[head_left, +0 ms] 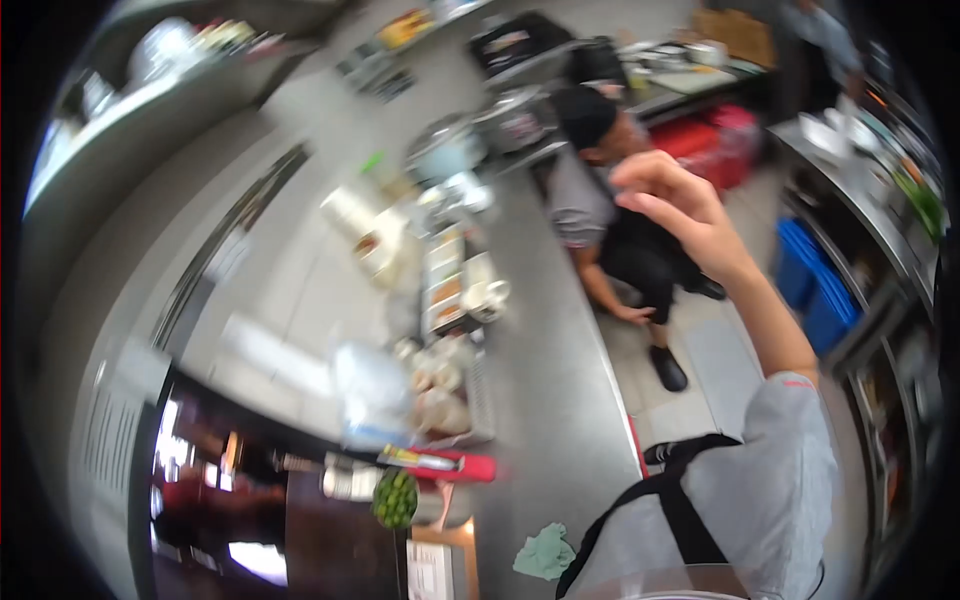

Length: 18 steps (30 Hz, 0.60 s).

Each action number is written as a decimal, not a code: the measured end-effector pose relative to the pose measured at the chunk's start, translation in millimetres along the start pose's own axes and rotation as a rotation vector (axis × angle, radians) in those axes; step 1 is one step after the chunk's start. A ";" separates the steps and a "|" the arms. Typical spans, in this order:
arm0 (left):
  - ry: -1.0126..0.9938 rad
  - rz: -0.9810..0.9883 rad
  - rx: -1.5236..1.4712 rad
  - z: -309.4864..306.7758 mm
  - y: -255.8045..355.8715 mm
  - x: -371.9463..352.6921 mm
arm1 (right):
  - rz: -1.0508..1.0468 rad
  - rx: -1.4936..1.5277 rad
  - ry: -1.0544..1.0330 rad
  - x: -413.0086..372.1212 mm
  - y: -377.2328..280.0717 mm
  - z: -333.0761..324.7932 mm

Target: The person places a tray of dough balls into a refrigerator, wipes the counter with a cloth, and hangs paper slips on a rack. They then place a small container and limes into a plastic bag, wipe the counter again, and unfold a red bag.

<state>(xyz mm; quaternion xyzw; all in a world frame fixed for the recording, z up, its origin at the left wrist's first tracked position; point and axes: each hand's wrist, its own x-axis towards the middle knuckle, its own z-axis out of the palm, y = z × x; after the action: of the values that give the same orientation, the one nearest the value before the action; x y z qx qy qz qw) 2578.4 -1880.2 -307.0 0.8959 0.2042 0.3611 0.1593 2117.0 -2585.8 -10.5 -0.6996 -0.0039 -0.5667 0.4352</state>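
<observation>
My right hand [680,205] is raised at the right of centre, at the end of a bare forearm in a grey short sleeve. Its fingers curl forward, with a gap between them and the thumb, and nothing shows in the grip. Behind it sits a person [590,215] in a black cap, grey shirt and black trousers. My left hand is out of view. A long steel counter [555,370] runs along my left side. On its near end lies a crumpled green cloth [545,552].
Along the counter stand a bowl of green limes [395,498], a tray of filled compartments [445,280], a plastic bag [370,390] and large pots [445,150]. Blue bins [815,285] sit under the right-hand counter. Red bags [710,145] lie at the back. Another person [825,50] stands far right.
</observation>
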 end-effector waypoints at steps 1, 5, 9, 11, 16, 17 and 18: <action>0.060 -0.055 0.009 -11.9 -16.7 -9.9 | 0.053 0.088 -0.063 10.1 0.2 14.5; 0.514 -0.195 0.047 -72.1 -24.6 -89.0 | 0.161 0.445 -0.436 73.1 56.7 117.8; 0.780 -0.104 -0.024 -89.4 63.5 -192.2 | 0.091 0.520 -0.644 130.5 108.6 252.4; 0.678 0.019 -0.230 -78.2 139.1 -253.1 | -0.001 0.509 -0.652 156.4 138.7 330.4; 0.129 -0.222 -0.440 -60.0 307.4 -385.7 | -0.282 0.099 -0.519 193.6 188.4 497.1; 0.067 -0.240 -0.433 -58.1 323.4 -400.9 | -0.265 0.044 -0.549 202.7 192.8 517.3; 0.080 -0.186 -0.463 -54.9 329.5 -410.1 | -0.245 -0.011 -0.575 211.6 196.9 535.6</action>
<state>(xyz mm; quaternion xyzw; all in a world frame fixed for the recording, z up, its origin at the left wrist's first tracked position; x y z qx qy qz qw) 2353.0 -2355.2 -365.2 0.7979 0.2039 0.4170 0.3846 2713.7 -2482.7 50.3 -0.8278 -0.2083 -0.3938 0.3410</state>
